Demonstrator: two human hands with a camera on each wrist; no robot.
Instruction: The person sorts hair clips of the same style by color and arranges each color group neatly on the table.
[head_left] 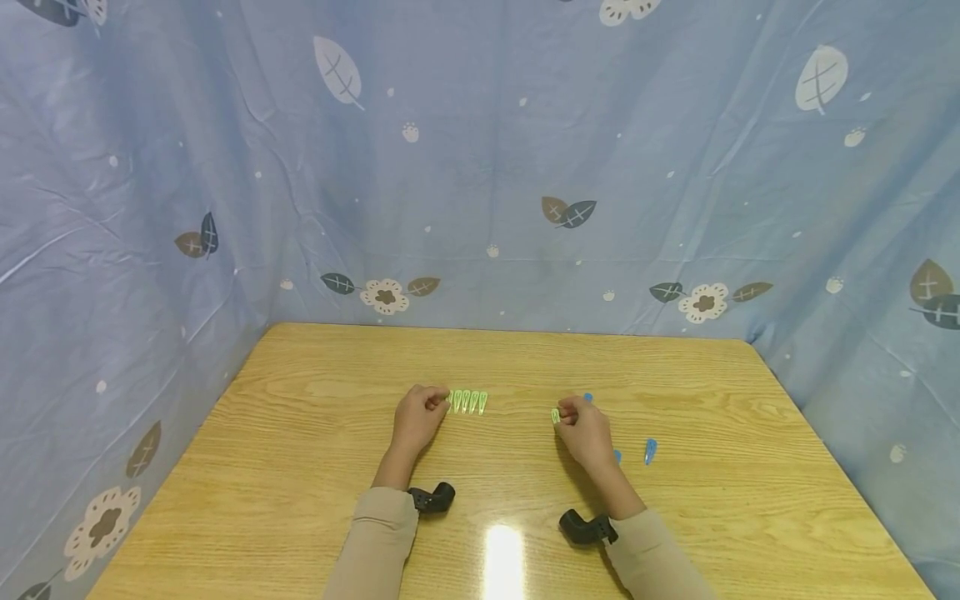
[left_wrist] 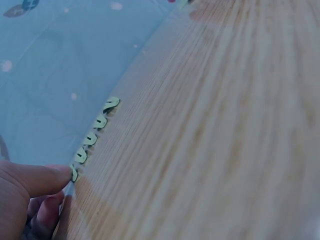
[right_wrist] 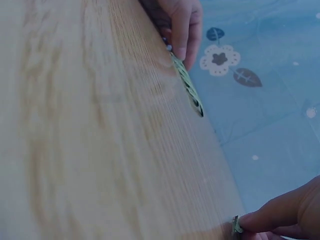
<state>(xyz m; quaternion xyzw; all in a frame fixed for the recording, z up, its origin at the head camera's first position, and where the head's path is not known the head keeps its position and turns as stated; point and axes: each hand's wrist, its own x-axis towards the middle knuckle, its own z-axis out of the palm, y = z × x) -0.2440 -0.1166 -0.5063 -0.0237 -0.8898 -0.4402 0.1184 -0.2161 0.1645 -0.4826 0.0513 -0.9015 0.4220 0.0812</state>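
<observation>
Several green snap hair clips (head_left: 467,397) lie side by side in a row on the wooden table. At the row's left end is my left hand (head_left: 418,417), its thumb and fingers curled at the endmost green hair clip (left_wrist: 74,173), which they seem to pinch. To the right and apart from the row, my right hand (head_left: 587,432) pinches another green hair clip (head_left: 555,415) between thumb and fingers. In the right wrist view that clip (right_wrist: 236,227) stands at the thumb tip, close to the tabletop.
A blue hair clip (head_left: 650,451) lies to the right of my right hand. Two more blue pieces, one behind the hand (head_left: 588,397) and one by the wrist (head_left: 617,456), are partly hidden. A patterned blue curtain (head_left: 487,167) surrounds the table (head_left: 300,467) at back and sides.
</observation>
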